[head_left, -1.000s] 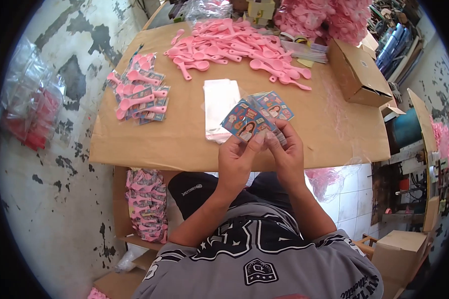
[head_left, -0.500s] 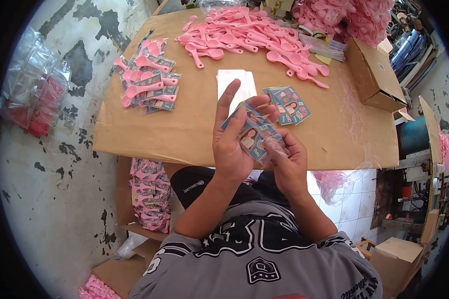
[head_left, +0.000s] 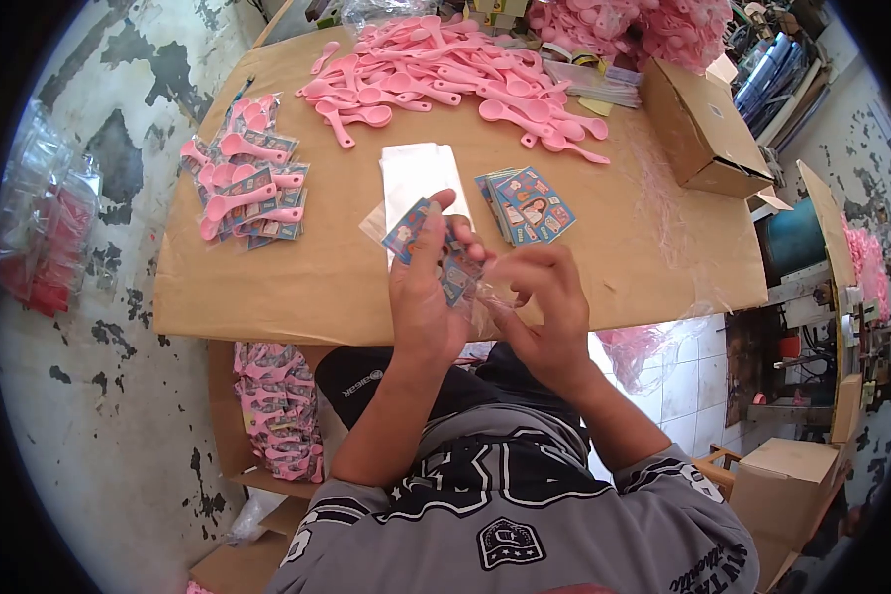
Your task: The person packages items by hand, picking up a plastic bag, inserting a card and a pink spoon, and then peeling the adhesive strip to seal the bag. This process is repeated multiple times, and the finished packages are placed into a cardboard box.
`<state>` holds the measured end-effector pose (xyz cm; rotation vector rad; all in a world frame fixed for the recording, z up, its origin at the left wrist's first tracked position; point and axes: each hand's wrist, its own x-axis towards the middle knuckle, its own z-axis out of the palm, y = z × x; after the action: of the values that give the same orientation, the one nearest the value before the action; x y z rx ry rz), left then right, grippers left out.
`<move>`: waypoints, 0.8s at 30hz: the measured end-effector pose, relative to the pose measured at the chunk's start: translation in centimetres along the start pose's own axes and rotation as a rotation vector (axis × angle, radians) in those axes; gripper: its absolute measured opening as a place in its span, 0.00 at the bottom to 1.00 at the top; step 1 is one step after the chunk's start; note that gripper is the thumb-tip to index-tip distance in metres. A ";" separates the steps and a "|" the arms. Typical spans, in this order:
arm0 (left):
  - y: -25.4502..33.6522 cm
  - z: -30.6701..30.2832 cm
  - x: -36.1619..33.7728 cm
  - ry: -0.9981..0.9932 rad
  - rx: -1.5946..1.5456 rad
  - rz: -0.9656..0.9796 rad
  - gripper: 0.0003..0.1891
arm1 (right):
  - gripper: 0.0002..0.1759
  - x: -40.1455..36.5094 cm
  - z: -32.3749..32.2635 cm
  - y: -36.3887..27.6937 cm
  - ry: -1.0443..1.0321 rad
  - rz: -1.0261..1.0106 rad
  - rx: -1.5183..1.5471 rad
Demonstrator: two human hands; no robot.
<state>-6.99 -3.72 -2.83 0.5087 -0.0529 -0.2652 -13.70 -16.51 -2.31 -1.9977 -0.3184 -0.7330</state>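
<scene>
My left hand (head_left: 428, 297) is closed around a blue printed card (head_left: 404, 236) inside a clear plastic bag (head_left: 371, 226), held tilted above the table's near edge. Its thumb lies across the card and hides part of it. At the bag's lower right end is my right hand (head_left: 549, 322), fingers curled and partly blurred, thumb against the loose plastic. Just beyond lies a stack of white sheets or sleeves (head_left: 416, 173). A small pile of blue cards (head_left: 530, 206) rests to the right. Bagged cards with pink spoons (head_left: 243, 193) are heaped on the left.
Loose pink spoons (head_left: 436, 74) cover the far side of the brown-covered table (head_left: 653, 267). A cardboard box (head_left: 708, 129) stands at the far right. Below the table's left side, another box holds packed pink spoons (head_left: 277, 411). Plastic bags (head_left: 54, 208) hang on the left wall.
My left hand has moved left and slightly down with the bagged card, which is now turned differently. The right hand's fingers have lifted off the card's face. The whole view has shifted.
</scene>
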 end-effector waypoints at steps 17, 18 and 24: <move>6.0 -2.5 0.9 0.037 -0.111 0.210 0.17 | 0.10 11.9 -11.1 16.8 -0.329 0.095 -0.691; 6.0 -2.4 1.0 0.035 -0.116 0.217 0.17 | 0.10 11.9 -11.2 16.7 -0.329 0.138 -0.657; 6.0 -2.4 2.9 0.030 -0.133 0.222 0.18 | 0.08 12.5 -11.9 16.0 -0.375 0.134 -0.742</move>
<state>-2.50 1.73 -2.06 0.3707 -0.0618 -0.0434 -0.28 -35.82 -1.41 -2.8380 -0.1285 -0.4088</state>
